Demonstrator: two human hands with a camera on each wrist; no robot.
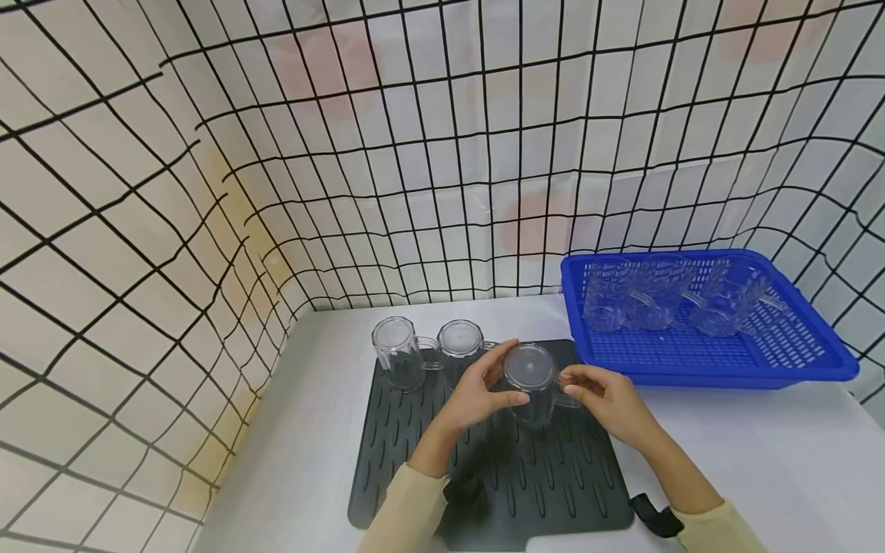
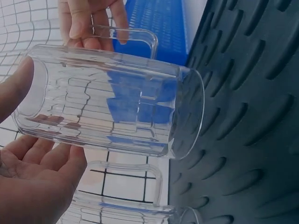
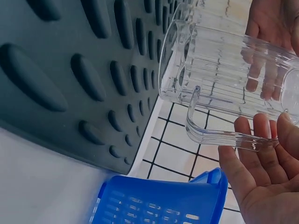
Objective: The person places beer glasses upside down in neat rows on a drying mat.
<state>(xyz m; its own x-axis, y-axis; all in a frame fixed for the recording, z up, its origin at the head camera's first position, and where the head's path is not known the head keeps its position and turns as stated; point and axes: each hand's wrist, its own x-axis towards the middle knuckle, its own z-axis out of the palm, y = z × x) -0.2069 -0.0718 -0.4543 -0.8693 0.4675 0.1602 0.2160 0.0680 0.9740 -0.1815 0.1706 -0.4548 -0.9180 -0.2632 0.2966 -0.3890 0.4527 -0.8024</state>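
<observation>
An upside-down clear glass mug (image 1: 531,384) is between both hands over the dark ribbed drying mat (image 1: 512,476). My left hand (image 1: 477,392) grips its side near the raised base, thumb in front and fingers behind. At the mug's handle (image 3: 219,136), my right hand (image 1: 604,395) pinches the upper end between thumb and fingers. The mug's rim (image 2: 195,114) faces the mat; whether it touches, I cannot tell. Left of the hands, two more inverted mugs stand in a row along the mat's back edge: one glass mug (image 1: 399,357) and another (image 1: 459,346), partly hidden by my left hand.
A blue perforated basket (image 1: 767,357) sits at the back right, holding several clear glass mugs (image 1: 650,296). Black wire grid (image 1: 429,184) rises behind and at both sides of the white table (image 1: 290,461). A black strap (image 1: 655,516) circles the right wrist.
</observation>
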